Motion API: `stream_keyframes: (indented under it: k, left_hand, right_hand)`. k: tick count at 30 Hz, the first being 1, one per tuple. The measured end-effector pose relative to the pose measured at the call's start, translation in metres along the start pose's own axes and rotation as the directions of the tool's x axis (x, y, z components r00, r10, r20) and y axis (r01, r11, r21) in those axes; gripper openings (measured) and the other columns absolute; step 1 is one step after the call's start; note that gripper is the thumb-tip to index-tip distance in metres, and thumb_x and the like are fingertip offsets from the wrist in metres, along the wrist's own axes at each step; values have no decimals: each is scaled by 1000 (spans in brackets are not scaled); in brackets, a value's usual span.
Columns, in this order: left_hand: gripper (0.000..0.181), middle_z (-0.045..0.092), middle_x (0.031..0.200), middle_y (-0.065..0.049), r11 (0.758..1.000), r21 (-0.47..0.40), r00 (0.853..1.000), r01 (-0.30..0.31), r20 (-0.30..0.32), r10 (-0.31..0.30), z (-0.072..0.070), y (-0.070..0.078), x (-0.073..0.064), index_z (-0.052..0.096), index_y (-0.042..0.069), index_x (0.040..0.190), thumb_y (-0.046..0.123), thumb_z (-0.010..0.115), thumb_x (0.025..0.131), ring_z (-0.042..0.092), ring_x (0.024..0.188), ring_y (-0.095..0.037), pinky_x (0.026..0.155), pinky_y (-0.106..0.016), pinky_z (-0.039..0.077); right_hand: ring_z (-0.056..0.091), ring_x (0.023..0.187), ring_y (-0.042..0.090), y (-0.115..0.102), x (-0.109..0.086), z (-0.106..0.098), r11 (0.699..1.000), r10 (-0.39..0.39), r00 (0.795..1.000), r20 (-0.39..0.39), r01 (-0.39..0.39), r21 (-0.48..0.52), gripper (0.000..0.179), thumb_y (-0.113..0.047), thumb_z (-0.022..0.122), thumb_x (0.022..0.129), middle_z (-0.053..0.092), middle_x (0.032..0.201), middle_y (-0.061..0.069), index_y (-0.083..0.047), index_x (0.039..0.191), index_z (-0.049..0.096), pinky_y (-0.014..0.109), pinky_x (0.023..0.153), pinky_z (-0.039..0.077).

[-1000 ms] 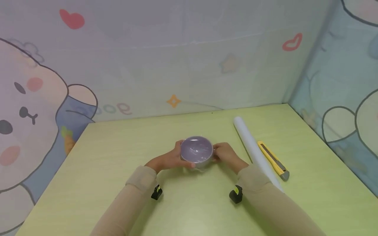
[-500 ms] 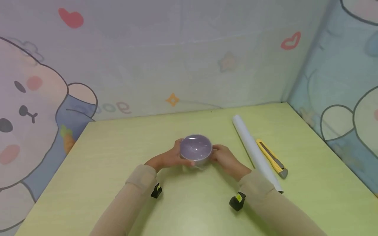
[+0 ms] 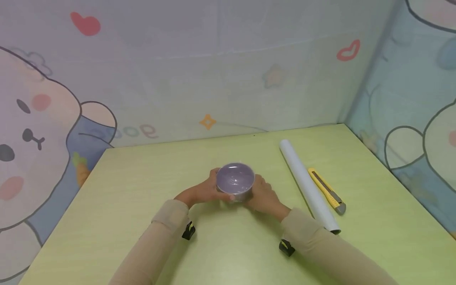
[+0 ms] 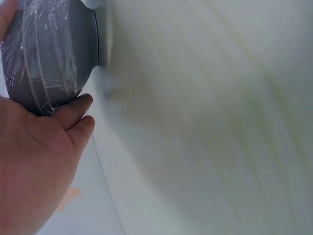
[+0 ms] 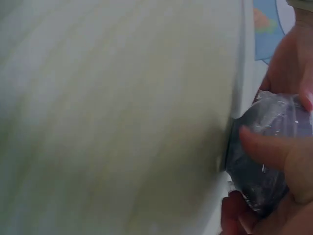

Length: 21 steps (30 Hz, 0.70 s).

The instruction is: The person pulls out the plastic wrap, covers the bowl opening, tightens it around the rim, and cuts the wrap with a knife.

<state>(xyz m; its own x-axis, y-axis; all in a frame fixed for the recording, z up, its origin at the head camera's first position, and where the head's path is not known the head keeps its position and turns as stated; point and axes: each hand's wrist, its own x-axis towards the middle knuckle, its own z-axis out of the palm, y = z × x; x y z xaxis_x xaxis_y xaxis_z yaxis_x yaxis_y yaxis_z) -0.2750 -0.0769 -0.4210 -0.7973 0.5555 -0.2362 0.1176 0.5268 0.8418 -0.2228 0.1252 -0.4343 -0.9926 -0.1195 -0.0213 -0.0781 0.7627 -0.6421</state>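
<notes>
A small lilac bowl point(image 3: 235, 180) stands out in the middle of the head view, its mouth covered by clear cling film. Wrinkled cling film point(image 4: 58, 54) also wraps down the bowl's grey-looking side in the left wrist view. My left hand point(image 3: 207, 190) grips the bowl from the left, thumb along the near side. On the right, my right hand point(image 3: 264, 196) holds the wrapped bowl's side. The right wrist view shows its thumb lying on the wrapped wall point(image 5: 254, 156) and its fingers curled at the edge. Part of the bowl is hidden behind the hands.
To the right on the light yellow-green table point(image 3: 142, 178) lies a long white roll point(image 3: 308, 184). Beside it rests a yellow utility knife point(image 3: 327, 190). A cartoon-printed cloth point(image 3: 178, 79) hangs behind the table and along its right side.
My right hand has moved from the bowl's right side toward its near right side, and its thumb and fingers have shifted. The left hand keeps its grip.
</notes>
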Motion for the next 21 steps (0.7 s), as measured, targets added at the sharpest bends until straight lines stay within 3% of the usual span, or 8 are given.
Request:
stream_keyframes:
  k: [5,10,13,16,18,21]
  left_hand:
    - [112,22,143,-14,1000,4,1000,1,-9,-1,0,-1,0,2,13,142,39,80,66,32,130,-28,108,-47,24]
    - [114,22,144,-14,1000,15,1000,11,-11,-10,0,1,-1,0,13,143,39,80,66,30,132,-28,109,-47,24]
    - [123,17,148,-16,999,39,1000,28,-1,-28,-3,3,-2,-10,13,145,43,79,66,25,136,-30,109,-48,23]
    - [131,5,152,-16,998,63,1000,27,3,-27,-6,5,-1,-20,14,144,47,79,65,16,140,-32,110,-49,21]
    - [132,-1,154,-14,997,73,1000,5,-13,-4,-10,5,0,-24,16,143,48,78,66,11,141,-31,111,-50,19]
    - [120,-5,155,-8,995,88,995,-53,-75,60,-16,7,-2,-21,17,144,48,71,75,5,143,-29,112,-51,15]
  right_hand:
    - [61,87,35,3,3,4,997,-4,997,-83,-3,-83,66,-22,77,70,60,98,22,6,118,41,43,68,51]
    - [62,78,34,4,8,-3,995,-19,999,-33,15,-100,51,-15,67,74,61,89,21,6,113,42,41,60,49]
    - [61,89,36,6,12,-14,995,-59,997,45,63,-80,52,-13,63,76,60,101,23,8,119,42,44,72,51]
    - [52,111,41,8,15,-28,996,-88,987,134,91,-16,62,-13,62,79,52,122,27,8,132,37,50,92,44]
    - [45,119,42,10,17,-37,997,-75,982,173,77,-3,64,-15,60,82,44,130,28,6,137,34,52,99,38]
    - [36,125,45,15,16,-48,998,-42,982,184,49,-35,61,-18,53,88,35,136,31,5,140,29,54,102,32]
